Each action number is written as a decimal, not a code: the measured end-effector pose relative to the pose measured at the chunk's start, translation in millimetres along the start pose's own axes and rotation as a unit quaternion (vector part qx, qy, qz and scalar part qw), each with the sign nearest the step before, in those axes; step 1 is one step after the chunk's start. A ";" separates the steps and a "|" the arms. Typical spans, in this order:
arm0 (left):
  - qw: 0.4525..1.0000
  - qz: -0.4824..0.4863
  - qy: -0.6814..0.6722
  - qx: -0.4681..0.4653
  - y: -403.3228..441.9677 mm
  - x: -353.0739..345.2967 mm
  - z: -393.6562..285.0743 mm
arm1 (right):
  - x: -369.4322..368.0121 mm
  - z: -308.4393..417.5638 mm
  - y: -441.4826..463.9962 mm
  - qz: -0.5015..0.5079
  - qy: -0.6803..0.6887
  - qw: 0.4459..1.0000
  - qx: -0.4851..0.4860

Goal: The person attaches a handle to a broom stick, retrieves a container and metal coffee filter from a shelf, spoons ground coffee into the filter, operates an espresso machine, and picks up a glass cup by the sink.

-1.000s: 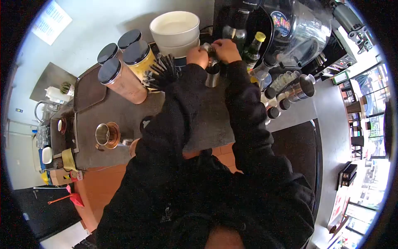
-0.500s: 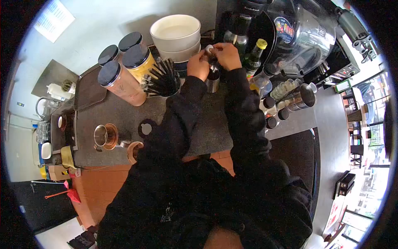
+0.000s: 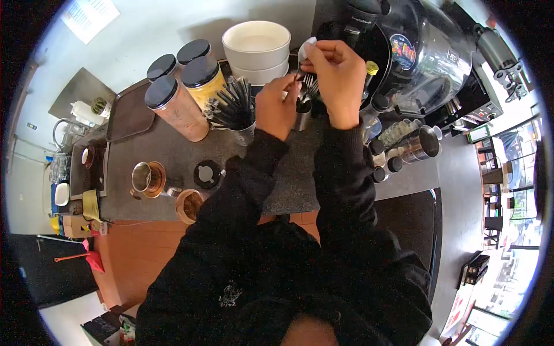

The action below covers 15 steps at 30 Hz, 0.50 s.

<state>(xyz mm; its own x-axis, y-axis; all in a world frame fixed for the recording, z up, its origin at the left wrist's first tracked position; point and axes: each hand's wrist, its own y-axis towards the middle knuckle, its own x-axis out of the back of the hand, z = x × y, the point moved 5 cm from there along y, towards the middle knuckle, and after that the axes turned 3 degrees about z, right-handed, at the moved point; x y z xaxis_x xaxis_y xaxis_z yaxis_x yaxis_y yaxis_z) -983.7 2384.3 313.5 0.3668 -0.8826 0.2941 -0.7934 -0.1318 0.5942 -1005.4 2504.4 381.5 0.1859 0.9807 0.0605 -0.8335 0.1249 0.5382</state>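
Note:
My right hand (image 3: pixel 340 75) is raised above the back of the counter, its thumb and fingers pinched on the pale oval head of what looks like a spoon (image 3: pixel 306 48). Lower and to the left, my left hand (image 3: pixel 277 108) is closed, its fingertips meeting near the spoon's thin dark lower part; whether they grip it is unclear. Just behind and between the hands stands a metal cup (image 3: pixel 302 120) with several forks (image 3: pixel 310 86) upright in it. Beside my left hand is a holder of black wrapped straws (image 3: pixel 234 104).
White stacked bowls (image 3: pixel 257 49) stand by the wall, next to several dark-lidded jars (image 3: pixel 176 109). At left on the counter are a metal pitcher (image 3: pixel 141 177), a black lid (image 3: pixel 206 174) and an open jar of brown powder (image 3: pixel 190 205). Small bottles and a shaker (image 3: pixel 424 143) line the right.
My right hand has risen up and to the right with the spoon, away from the cup. My left hand has dropped slightly lower. The forks in the cup now show, and the view has shifted a little.

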 end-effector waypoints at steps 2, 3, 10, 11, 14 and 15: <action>1.000 -0.012 -0.010 -0.010 -7.8 6.8 -4.3 | -2.1 9.7 -10.8 0.014 0.020 1.000 -0.014; 0.999 -0.010 -0.044 -0.003 -13.2 11.2 -7.2 | -1.5 13.1 -17.3 0.002 0.070 0.997 -0.017; 0.978 0.072 -0.139 0.138 -51.5 73.2 -24.5 | -16.1 12.6 -72.1 0.027 0.094 0.994 -0.048; 0.960 0.092 -0.203 0.172 -59.7 81.6 -24.2 | -26.4 14.9 -81.3 0.081 0.110 0.987 -0.088; 0.930 0.102 -0.277 0.220 -82.9 116.2 -31.9 | -60.9 21.6 -106.1 0.190 0.188 0.951 -0.152; 0.921 0.109 -0.278 0.250 -92.7 128.4 -31.2 | -72.6 26.6 -114.6 0.217 0.211 0.939 -0.162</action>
<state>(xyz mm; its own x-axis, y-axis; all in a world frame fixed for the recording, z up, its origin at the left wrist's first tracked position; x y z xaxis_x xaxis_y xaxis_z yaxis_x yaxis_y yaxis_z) -847.9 2297.2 319.5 -0.0226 -0.9890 -0.1461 -0.9943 0.0070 0.1059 -909.5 2414.9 337.7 -0.3736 0.9135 -0.1612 -0.9106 -0.3280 0.2515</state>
